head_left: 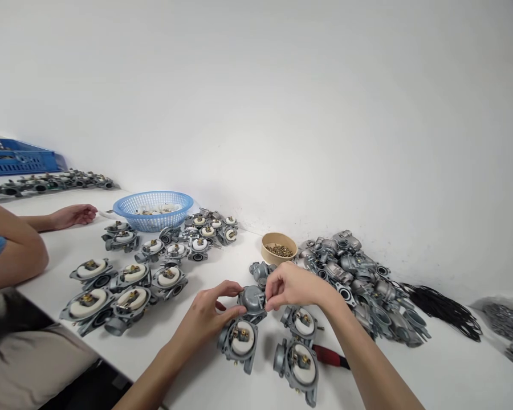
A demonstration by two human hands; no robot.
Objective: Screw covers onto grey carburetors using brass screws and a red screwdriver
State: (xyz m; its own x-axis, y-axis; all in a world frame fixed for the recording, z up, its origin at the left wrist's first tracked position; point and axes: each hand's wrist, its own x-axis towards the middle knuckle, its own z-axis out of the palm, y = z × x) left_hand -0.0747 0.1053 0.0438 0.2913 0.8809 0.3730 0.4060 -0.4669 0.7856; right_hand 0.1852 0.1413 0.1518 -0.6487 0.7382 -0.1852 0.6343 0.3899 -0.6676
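Note:
A grey metal carburetor [253,299] with its domed bowl cover facing up lies on the white table. The thumb and fingers of my left hand [214,310] grip it from the left side. At its right edge my right hand [282,287] is closed in a pinch, and whatever sits between the fingertips is too small or hidden to name. Just in front stands an open carburetor [242,338] with a white float. Two more open carburetors, one nearer [301,364] and one farther [303,322], rest below my right hand. A red-and-black tool handle [327,356] shows beside them.
A round tan tub [277,248] holds small brass-coloured screws. Right of it is a heap of carburetors [359,273], then black rubber rings [442,307]. Open carburetors [130,299] and a blue basket [153,219] occupy the left. A co-worker's hand [74,215] rests there.

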